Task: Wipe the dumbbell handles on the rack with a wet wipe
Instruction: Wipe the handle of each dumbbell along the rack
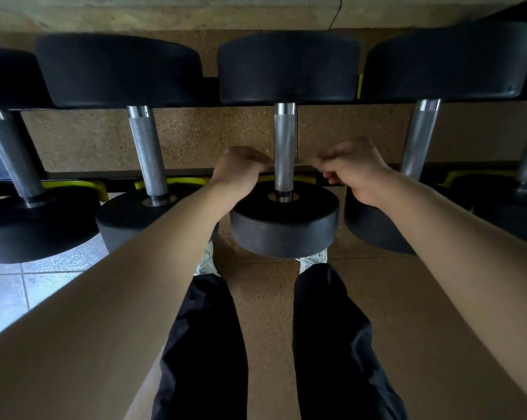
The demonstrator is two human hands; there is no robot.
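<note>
Several black dumbbells with knurled steel handles lie across the rack. The middle dumbbell's handle (285, 147) runs away from me, with its near weight head (283, 228) below my hands. My left hand (241, 169) is at the handle's left side, low down, with curled fingers whose tips touch the steel. My right hand (354, 174) hovers just right of the handle, fingers curled and blurred. A small pale scrap (305, 160) shows between its fingertips and the handle; I cannot tell if it is the wet wipe. No wipe is plainly visible.
Neighbouring handles stand left (147, 150) and right (420, 137) of the middle one. Yellow rack cradles (74, 184) hold the near weight heads. Below are brown speckled flooring, white tiles at the left, and my dark trousers and pale shoes.
</note>
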